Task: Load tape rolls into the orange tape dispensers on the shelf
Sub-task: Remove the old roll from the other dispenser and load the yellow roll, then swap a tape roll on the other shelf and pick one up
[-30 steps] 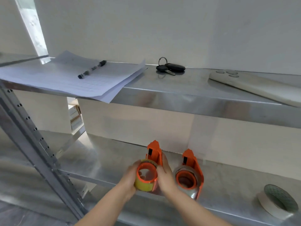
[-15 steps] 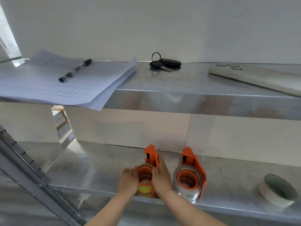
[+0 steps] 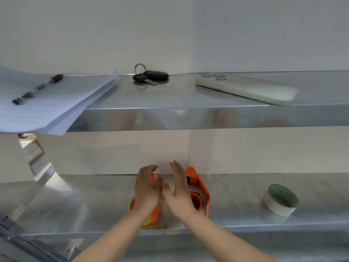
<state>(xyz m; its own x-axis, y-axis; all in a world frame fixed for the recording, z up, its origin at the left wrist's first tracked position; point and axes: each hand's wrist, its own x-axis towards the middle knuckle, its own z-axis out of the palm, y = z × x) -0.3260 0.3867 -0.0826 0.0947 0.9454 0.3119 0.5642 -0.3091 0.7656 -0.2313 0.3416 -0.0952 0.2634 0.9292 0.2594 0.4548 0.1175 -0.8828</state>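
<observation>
both hands open at the left dispenser

we are holding our left hand [image 3: 146,190] and right hand [image 3: 179,190] released, fingers straight, gripping nothing. the left hand is covering most of the left dispenser [image 3: 156,214], which is carrying a yellow tape roll [image 3: 146,223] on the lower shelf [image 3: 236,207]. the right dispenser [image 3: 201,186] is standing just beside it, and a white tape roll [image 3: 281,200] is lying well apart to the right.
</observation>
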